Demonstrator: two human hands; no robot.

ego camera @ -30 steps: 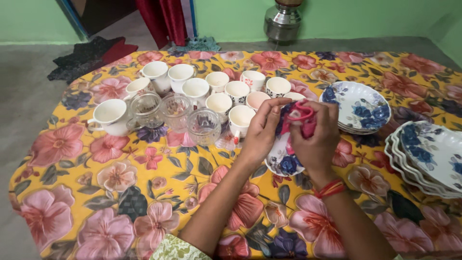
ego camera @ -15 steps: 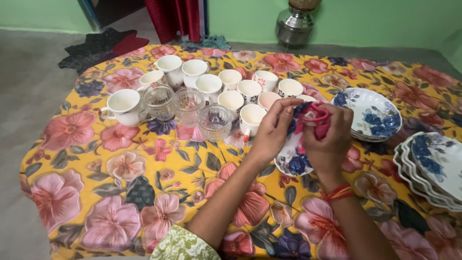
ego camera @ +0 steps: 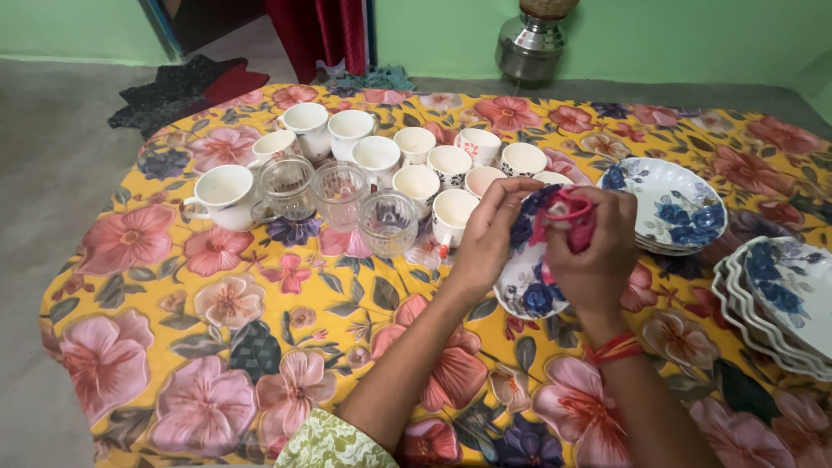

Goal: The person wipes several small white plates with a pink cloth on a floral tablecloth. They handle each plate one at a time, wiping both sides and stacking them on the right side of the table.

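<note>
My left hand (ego camera: 485, 238) grips the upper rim of a small white plate with blue flowers (ego camera: 524, 286) and holds it tilted above the cloth. Pressed against the plate's face, my right hand (ego camera: 594, 251) is closed on a bunched red cloth (ego camera: 565, 217). A red thread band circles my right wrist. Much of the plate is hidden behind both hands.
Several white cups (ego camera: 377, 156) and three clear glass cups (ego camera: 338, 189) stand in a cluster at the back left of the yellow floral sheet (ego camera: 260, 347). A stack of blue-flowered plates (ego camera: 659, 204) lies right of my hands, another stack (ego camera: 776, 299) at the far right. A steel pot (ego camera: 530, 43) stands by the green wall.
My hands stay on the plate and the red cloth. The view has shifted slightly, so everything sits a little further right and lower than a second ago.
</note>
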